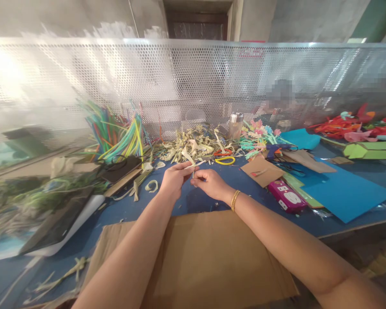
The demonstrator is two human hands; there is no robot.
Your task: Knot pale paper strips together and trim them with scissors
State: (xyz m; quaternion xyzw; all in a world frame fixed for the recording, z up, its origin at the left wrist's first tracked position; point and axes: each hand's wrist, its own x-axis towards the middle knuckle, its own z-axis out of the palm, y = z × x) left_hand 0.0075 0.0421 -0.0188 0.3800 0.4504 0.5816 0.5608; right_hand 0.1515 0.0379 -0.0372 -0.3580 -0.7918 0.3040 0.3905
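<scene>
Both my hands meet above the middle of the blue table, just past a cardboard sheet (209, 257). Between the fingers of my left hand (175, 178) is pinched a pale dried-leaf strip (188, 158), whose ends stick up and out to the right. My right hand (210, 183), below a gold bracelet on the wrist, closes thumb and finger on the lower end of the same strip. Right behind the hands lie scissors with yellow handles (225, 161) and a pair with orange-red handles (223, 152). A curled strip (151, 186) rests left of my left hand.
A heap of dried strips (193, 143) lies along the perforated metal screen (199, 73). Coloured sticks (122, 135) stand at left, a bottle (235, 125) at the back. To the right are a purple box (286, 196), blue sheets (347, 189) and paper flowers (259, 133).
</scene>
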